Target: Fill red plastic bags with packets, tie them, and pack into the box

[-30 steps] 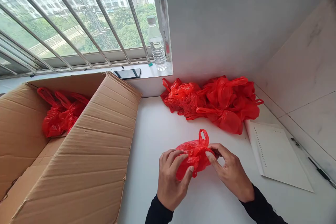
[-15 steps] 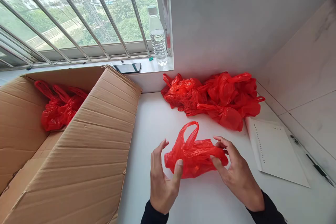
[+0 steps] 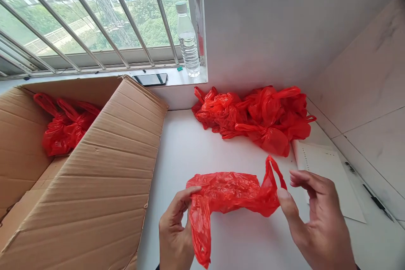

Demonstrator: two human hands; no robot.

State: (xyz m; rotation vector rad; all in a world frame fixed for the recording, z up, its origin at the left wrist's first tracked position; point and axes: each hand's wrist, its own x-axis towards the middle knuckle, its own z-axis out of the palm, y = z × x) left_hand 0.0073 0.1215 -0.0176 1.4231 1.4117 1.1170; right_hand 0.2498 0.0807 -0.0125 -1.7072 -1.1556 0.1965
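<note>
A thin red plastic bag (image 3: 232,192) is stretched out sideways above the white tabletop, between my hands. At its left end my left hand (image 3: 177,223) pinches the plastic, and one handle flap hangs down beside the fingers. The other handle stands up as a loop on the right side. Close to that loop is my right hand (image 3: 316,215), its thumb and fingers apart and nothing between them; the thumb tip is at the edge of the loop. Whether anything lies inside the bag I cannot tell.
A heap of red plastic bags (image 3: 253,114) lies against the wall. On the left stands an open cardboard box (image 3: 104,177) holding knotted red bags (image 3: 68,130). A notebook (image 3: 329,173) and a pen (image 3: 378,202) lie right. The sill bears a water bottle (image 3: 189,46) and a phone (image 3: 150,79).
The bag has been turned and spread out wider; its handle loop now stands at the right instead of the left. My left hand has closed on its left end. My right hand has moved right.
</note>
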